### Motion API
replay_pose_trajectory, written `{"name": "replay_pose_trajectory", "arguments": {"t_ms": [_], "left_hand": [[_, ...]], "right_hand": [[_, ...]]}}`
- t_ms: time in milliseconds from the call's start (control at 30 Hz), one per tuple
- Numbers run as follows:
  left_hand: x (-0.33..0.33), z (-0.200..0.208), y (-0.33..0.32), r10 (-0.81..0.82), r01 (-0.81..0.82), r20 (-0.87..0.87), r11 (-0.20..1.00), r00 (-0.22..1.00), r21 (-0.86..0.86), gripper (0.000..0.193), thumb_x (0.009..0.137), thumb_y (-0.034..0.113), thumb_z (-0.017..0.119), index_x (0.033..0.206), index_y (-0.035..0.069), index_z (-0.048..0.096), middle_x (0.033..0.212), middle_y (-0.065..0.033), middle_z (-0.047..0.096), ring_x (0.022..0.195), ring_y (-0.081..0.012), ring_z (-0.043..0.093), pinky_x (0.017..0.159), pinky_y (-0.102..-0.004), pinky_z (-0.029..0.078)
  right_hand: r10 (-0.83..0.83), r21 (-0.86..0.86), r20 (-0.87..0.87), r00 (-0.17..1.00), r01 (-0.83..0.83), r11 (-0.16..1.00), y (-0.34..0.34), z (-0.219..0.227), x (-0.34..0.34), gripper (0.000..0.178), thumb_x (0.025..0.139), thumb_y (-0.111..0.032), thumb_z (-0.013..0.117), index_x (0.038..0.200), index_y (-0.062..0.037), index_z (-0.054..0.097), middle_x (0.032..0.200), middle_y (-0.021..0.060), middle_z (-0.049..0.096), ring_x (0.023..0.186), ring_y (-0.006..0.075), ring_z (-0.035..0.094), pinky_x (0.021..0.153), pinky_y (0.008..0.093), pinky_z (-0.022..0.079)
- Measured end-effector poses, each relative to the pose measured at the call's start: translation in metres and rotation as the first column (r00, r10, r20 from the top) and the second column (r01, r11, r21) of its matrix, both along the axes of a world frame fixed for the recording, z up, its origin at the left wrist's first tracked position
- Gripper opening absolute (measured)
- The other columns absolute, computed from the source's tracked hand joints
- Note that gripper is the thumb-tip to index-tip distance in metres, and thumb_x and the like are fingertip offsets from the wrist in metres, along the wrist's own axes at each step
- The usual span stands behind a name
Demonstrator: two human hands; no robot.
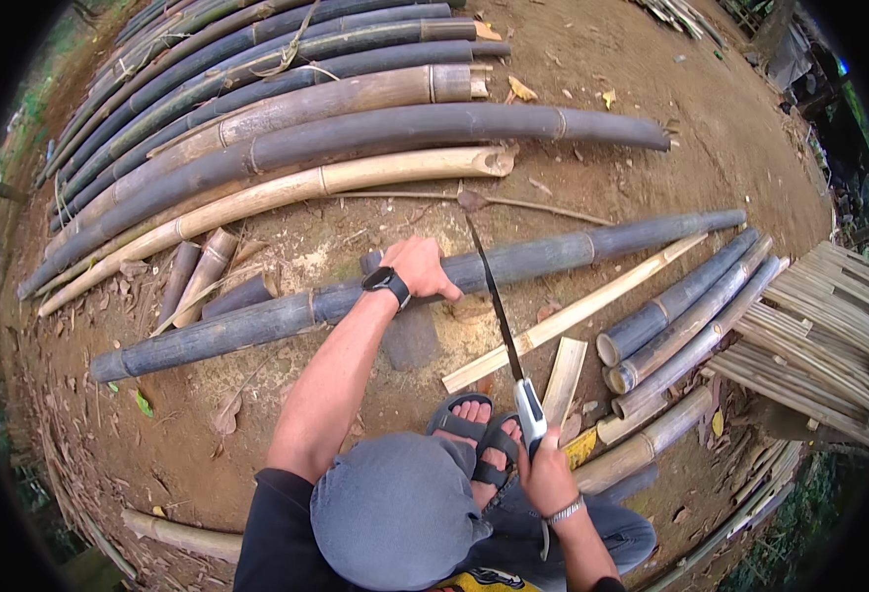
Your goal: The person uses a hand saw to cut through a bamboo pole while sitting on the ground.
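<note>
A long dark bamboo pole lies slantwise across the ground in front of me. My left hand grips it from above near its middle, the thumb pointing right along it. In my right hand is a handsaw, held by its white and dark handle low at the right. The saw's narrow dark blade runs away from me and crosses the pole just right of my left hand. Whether its teeth have cut in, I cannot tell. A dark flat piece sits by the pole below my left wrist.
Long bamboo poles are stacked at the far left. Short bamboo lengths and a pile of split strips lie at right. A pale split strip lies near the blade. My sandalled feet are close to the saw handle.
</note>
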State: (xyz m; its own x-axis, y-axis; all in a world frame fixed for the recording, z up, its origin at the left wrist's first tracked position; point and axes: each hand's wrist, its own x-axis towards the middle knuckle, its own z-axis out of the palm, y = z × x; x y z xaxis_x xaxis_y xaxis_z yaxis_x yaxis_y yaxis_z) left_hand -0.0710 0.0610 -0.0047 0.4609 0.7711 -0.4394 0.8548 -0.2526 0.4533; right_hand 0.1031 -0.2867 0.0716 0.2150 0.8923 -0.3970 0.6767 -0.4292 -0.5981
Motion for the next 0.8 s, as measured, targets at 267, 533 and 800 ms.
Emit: {"name": "replay_pose_trajectory", "arguments": {"t_ms": [267, 533, 800], "left_hand": [[0.004, 0.011, 0.0, -0.004, 0.003, 0.005, 0.997, 1.0, 0.079, 0.06, 0.054, 0.046, 0.089, 0.084, -0.004, 0.075, 0.081, -0.0231, 0.074, 0.079, -0.0373, 0.073, 0.074, -0.0438, 0.059], [0.008, 0.018, -0.023, -0.034, 0.037, -0.037, 0.995, 0.999, 0.09, 0.057, 0.057, 0.045, 0.087, 0.084, -0.003, 0.075, 0.088, -0.0252, 0.073, 0.085, -0.0375, 0.073, 0.078, -0.043, 0.059], [0.008, 0.005, -0.032, -0.05, 0.049, 0.005, 0.978, 0.999, 0.201, 0.056, 0.057, 0.046, 0.087, 0.08, -0.003, 0.075, 0.084, -0.0235, 0.073, 0.081, -0.0368, 0.073, 0.076, -0.0429, 0.06]], "right_hand": [[-0.014, -0.133, 0.067, 0.998, 0.023, 0.991, -0.002, 0.017, 0.009, 0.053, 0.094, -0.011, 0.065, 0.13, 0.0103, 0.033, 0.081, 0.0395, 0.061, 0.08, 0.0589, 0.06, 0.069, 0.0616, 0.048], [0.002, -0.087, 0.059, 0.998, 0.003, 0.996, 0.032, -0.013, 0.011, 0.051, 0.095, -0.017, 0.065, 0.128, 0.0095, 0.035, 0.074, 0.0371, 0.062, 0.076, 0.0576, 0.062, 0.063, 0.0614, 0.049], [-0.035, -0.135, 0.055, 0.998, 0.042, 0.99, -0.005, 0.033, 0.005, 0.054, 0.095, -0.015, 0.064, 0.13, 0.0129, 0.032, 0.076, 0.0389, 0.061, 0.079, 0.0573, 0.063, 0.067, 0.0628, 0.049]]}}
